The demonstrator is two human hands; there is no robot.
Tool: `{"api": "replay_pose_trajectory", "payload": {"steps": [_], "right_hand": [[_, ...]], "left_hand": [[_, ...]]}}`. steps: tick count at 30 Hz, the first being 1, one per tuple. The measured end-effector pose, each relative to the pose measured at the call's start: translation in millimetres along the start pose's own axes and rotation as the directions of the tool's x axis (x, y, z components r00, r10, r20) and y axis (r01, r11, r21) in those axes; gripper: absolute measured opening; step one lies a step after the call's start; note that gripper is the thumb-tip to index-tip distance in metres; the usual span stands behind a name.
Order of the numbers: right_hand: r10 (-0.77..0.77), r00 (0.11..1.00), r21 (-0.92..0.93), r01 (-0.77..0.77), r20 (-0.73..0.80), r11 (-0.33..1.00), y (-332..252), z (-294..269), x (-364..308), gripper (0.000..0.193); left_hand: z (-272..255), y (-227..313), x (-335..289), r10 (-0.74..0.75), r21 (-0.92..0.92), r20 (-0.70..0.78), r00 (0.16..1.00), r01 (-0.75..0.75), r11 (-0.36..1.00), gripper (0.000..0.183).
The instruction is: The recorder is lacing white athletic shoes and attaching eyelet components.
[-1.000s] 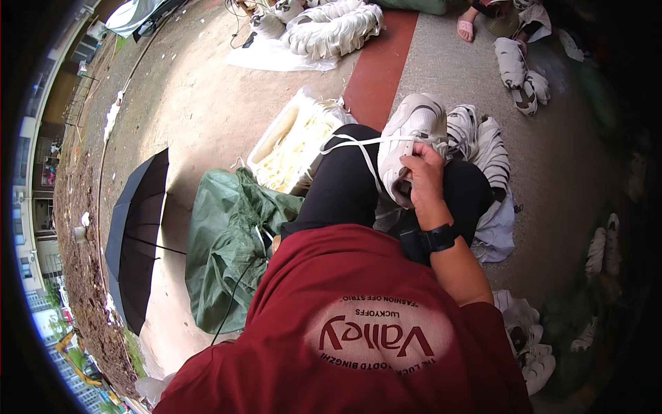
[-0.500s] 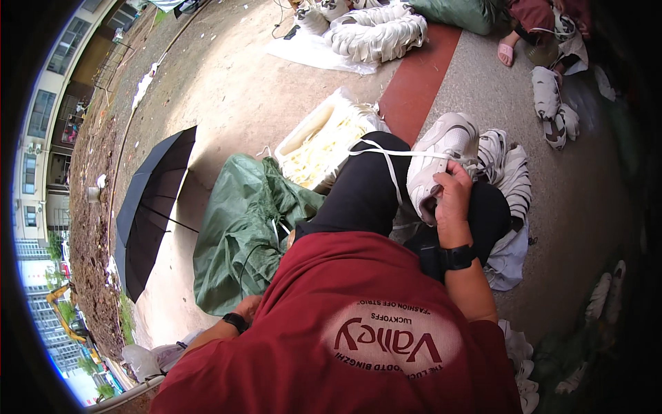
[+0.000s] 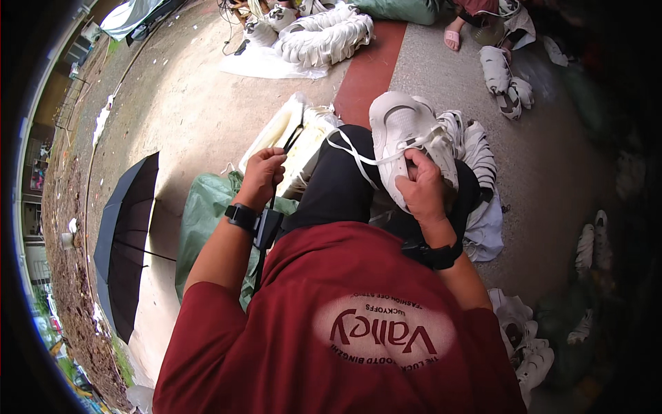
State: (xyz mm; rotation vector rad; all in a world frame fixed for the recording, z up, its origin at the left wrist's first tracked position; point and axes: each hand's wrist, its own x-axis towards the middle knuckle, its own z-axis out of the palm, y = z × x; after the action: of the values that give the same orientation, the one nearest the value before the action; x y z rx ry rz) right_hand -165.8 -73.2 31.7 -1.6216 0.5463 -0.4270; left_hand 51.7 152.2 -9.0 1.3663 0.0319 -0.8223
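In my right hand [image 3: 424,185] is a white sneaker [image 3: 405,127], gripped at its lacing edge with the sole side away from me, over my right knee. A loose white shoelace [image 3: 355,157] runs from it leftward across my black-trousered left leg. My left hand [image 3: 265,172] is raised left of that leg, its fingertips pinched around a thin black strip [image 3: 294,137]; whether this is a cord or a tool I cannot tell. A small black box [image 3: 269,228] hangs by my left wrist. Behind this hand stands a white tub [image 3: 276,131] of pale laces.
More white shoes [image 3: 476,155] lie beyond my right knee. A green sack [image 3: 200,207] and an open black umbrella [image 3: 127,241] are to the left. At the far side lies a ring of white shoe parts [image 3: 327,38]; another person's foot in a pink slipper [image 3: 452,39] is nearby.
My left hand has risen from beside my body to near the tub, now with the black strip. My right hand has shifted its hold on the sneaker, which has turned. The view has swung right.
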Motion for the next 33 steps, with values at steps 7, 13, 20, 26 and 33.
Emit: {"api": "replay_pose_trajectory", "payload": {"steps": [7, 13, 20, 26, 33], "right_hand": [[0.084, 0.996, 0.071, -0.083, -0.010, 0.994, 54.4, 12.3, 5.2, 0.032], [0.161, 0.986, 0.279, -0.163, 0.029, 0.946, 42.3, 14.9, 4.0, 0.036], [0.161, 0.980, 0.561, -0.199, 0.116, 0.804, 26.7, 6.4, 1.6, 0.042], [0.136, 0.977, 0.545, -0.205, 0.163, 0.813, 32.3, 4.4, -5.7, 0.041], [0.170, 0.973, 0.557, -0.227, 0.153, 0.799, 35.8, 2.2, -5.4, 0.040]], "left_hand": [[79.8, 26.1, -18.1, -0.104, 0.356, 0.416, 0.903, -0.057, 0.933, 0.025], [82.0, -7.6, -37.4, 0.031, 0.723, 0.459, 0.888, -0.394, 0.568, 0.024], [91.2, 49.0, -78.2, 0.220, 0.038, 0.735, 0.641, -0.363, 0.931, 0.024], [37.2, -26.9, -49.9, 0.060, 0.750, 0.445, 0.894, -0.408, 0.521, 0.036], [50.8, -9.6, -67.5, 0.289, 0.817, 0.546, 0.786, -0.423, -0.391, 0.035]]}}
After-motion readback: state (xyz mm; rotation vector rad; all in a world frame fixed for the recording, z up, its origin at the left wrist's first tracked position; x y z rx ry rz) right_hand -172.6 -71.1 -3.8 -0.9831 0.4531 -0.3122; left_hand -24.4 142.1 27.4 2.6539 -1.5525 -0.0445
